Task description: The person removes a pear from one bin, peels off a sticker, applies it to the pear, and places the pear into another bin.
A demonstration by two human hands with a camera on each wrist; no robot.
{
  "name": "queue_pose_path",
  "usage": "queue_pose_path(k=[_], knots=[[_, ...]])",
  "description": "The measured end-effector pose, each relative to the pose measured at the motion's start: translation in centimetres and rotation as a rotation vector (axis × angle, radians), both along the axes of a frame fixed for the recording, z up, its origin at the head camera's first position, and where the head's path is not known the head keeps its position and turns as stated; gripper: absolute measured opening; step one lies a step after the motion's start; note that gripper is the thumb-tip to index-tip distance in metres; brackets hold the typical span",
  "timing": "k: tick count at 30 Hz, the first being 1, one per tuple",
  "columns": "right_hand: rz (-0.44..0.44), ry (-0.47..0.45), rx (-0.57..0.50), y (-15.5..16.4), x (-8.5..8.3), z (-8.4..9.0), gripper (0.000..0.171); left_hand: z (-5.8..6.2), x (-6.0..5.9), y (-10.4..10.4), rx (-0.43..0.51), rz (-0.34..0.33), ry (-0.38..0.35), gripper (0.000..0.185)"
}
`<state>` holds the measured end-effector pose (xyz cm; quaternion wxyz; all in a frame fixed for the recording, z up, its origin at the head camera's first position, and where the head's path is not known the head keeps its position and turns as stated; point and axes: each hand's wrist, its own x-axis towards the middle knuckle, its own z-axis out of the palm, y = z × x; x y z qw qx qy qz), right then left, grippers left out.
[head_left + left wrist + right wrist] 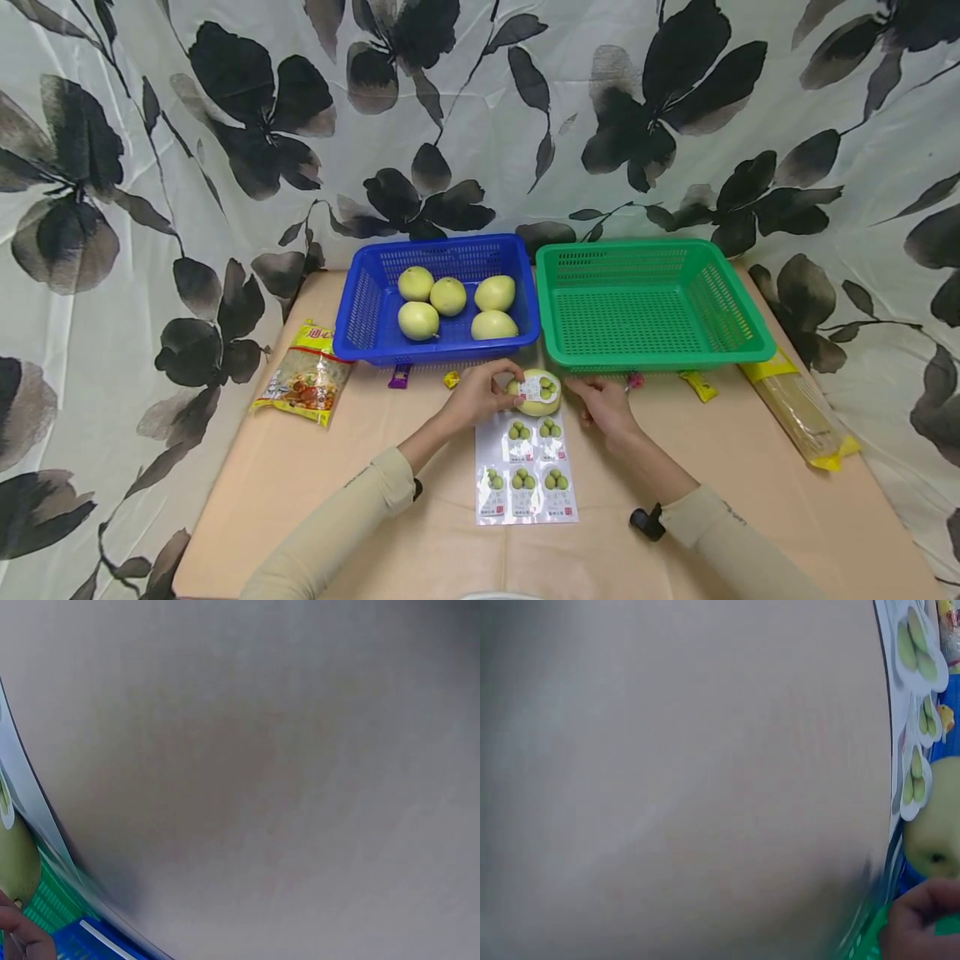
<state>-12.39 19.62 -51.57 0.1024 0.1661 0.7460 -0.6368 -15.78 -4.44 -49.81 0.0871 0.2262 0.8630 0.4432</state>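
1. The left hand (476,398) is lying at the centre of the head view, its fingers curling around the left side of a round pale-green pear (534,394), with the thumb pressing a white sticker printed with green fruit (538,388) onto the pear's top.
2. The right hand (603,404) is resting just right of the pear with its fingers loosely bent; whether it is touching the fruit, or grasping anything, cannot be told.
3. The pear is sitting on the beige surface (375,467), in front of the gap between the two baskets and at the top edge of a white sticker sheet (525,477).
4. The sheet is lying flat just below the hands, carrying five more fruit stickers.
5. A blue plastic mesh basket (438,296) is standing above and left of the hands, holding four pale-green pears (448,296).
6. A green plastic mesh basket (648,302) is standing beside it on the right, the two rims touching.
7. A noodle packet (303,383) is lying at the left and a long yellow packet (802,406) at the right.
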Motion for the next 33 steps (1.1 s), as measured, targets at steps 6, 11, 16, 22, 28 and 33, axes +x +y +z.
queue_pose_path(k=[6, 11, 16, 22, 28, 33], knots=[[0.181, 0.094, 0.011, 0.3, -0.5, -0.1, 0.066, 0.2, 0.0, 0.0, 0.003, 0.001, -0.004, 0.027], [0.373, 0.165, 0.031, 0.5, -0.5, -0.9, 0.078, 0.2, 0.1, 0.1, -0.001, 0.005, -0.002, 0.027], [0.435, 0.254, 0.060, 0.4, -0.7, -1.7, 0.085, 0.0, 0.1, 0.1, 0.007, 0.007, 0.001, 0.027], [0.436, 0.269, 0.094, 0.4, -0.9, -2.2, 0.087, -0.3, 0.0, 0.0, 0.012, 0.002, 0.007, 0.027], [0.377, 0.240, 0.039, 0.5, -0.5, -2.0, 0.087, 0.0, 0.0, 0.2, 0.007, 0.014, 0.040, 0.026], [0.353, 0.249, 0.071, 1.1, 0.2, -1.4, 0.086, 0.7, -0.2, 1.1, 0.074, 0.033, 0.054, 0.028]])
